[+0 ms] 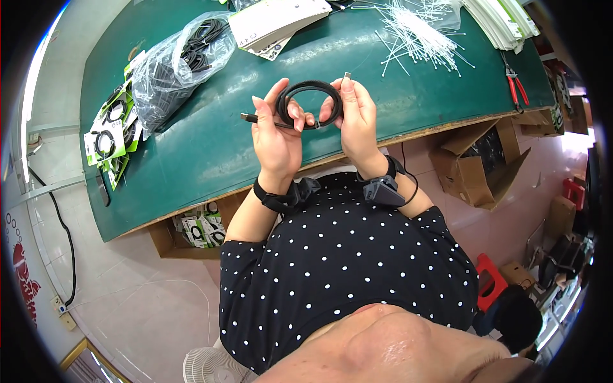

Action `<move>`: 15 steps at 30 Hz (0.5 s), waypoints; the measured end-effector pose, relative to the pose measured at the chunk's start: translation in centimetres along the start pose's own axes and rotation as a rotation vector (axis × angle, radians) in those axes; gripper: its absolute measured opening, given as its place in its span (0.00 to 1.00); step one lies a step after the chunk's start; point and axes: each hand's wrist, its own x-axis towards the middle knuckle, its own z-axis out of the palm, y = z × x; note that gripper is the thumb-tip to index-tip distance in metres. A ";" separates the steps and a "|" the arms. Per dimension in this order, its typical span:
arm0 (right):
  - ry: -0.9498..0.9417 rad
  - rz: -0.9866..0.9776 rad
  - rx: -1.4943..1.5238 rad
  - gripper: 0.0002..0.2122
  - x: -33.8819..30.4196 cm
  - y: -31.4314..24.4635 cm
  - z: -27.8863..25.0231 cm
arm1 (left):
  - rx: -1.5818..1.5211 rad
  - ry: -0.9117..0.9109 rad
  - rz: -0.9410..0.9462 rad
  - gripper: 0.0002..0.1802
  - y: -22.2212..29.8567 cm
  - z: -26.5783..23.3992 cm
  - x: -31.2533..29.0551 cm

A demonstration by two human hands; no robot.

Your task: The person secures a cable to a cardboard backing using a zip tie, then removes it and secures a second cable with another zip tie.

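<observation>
A coiled black cable (309, 85) is held between my two hands above the near part of the green table. My left hand (278, 143) grips the coil's left side, with one dark plug sticking out past the thumb. On the right side, my right hand (359, 121) pinches the coil, and a metal plug end shows at its fingertips. A small grey tie or clip (317, 124) sits at the bottom of the loop. Both hands are closed on the same coil.
A clear bag of black cables (182, 70) lies left on the green table (262, 153), beside carded cables (108, 137). White cards (274, 25), loose white zip ties (421, 35) and red-handled cutters (516, 86) lie farther off. Cardboard boxes (476, 159) stand below the edge.
</observation>
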 end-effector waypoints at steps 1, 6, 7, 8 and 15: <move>0.022 -0.008 0.001 0.15 0.2 0.2 0.1 | -0.001 0.001 -0.002 0.29 0.1 -0.2 0.1; 0.048 0.096 0.272 0.15 0.6 0.1 0.1 | -0.191 -0.065 0.005 0.29 0.1 -0.9 0.7; 0.038 0.154 0.405 0.15 0.7 0.0 0.0 | -0.245 -0.072 -0.002 0.29 0.0 -1.0 0.8; 0.038 0.155 0.404 0.15 0.7 0.0 0.0 | -0.299 -0.079 -0.009 0.29 0.1 -1.0 0.9; 0.012 0.132 0.431 0.14 0.7 -0.2 -0.1 | -0.338 -0.028 -0.001 0.28 1.4 -0.3 1.2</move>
